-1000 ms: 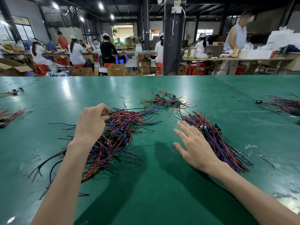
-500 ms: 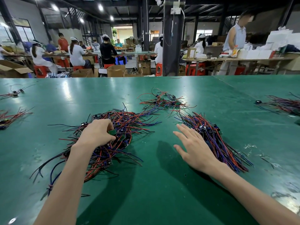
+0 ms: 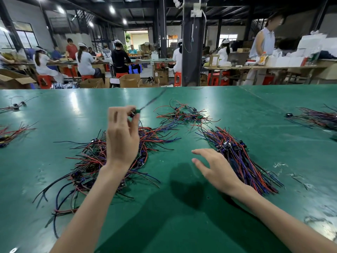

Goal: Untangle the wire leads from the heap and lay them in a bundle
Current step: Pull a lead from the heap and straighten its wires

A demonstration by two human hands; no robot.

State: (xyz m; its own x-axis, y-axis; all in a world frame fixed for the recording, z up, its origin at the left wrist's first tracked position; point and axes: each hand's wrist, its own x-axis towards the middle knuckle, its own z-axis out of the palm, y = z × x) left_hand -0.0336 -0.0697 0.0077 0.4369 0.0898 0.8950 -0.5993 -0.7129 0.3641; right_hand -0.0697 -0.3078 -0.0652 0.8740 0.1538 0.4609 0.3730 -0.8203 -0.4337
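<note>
the left hand [image 3: 122, 141] is held up above the tangled heap [image 3: 91, 161] of red, blue and black wire leads, which is spread on the green desk [image 3: 182, 225] under and to the left of that wrist. a single lead [image 3: 135, 111] is pinched between the thumb and curled fingertips of this hand. a small green piece is seen at the pinch, and a thin dark wire, blurred, is seen running from it up and to the right, clear of the heap. the right hand [image 3: 215, 168] is held open, palm down, with fingers straight and spread, low over the desk. nothing is held by it, and whether the desk is touched cannot be told. the bundle [image 3: 237, 161] of leads laid side by side is found just to the right of that hand, partly hidden behind the fingers and wrist. heap and bundle are set apart by a strip of bare desk. a smaller loose tangle [image 3: 182, 115] is seen farther back, between the two hands. small clusters of wire [image 3: 11, 132] are seen at the left edge of the desk, and a further wire cluster [image 3: 317, 117] at the right edge.
</note>
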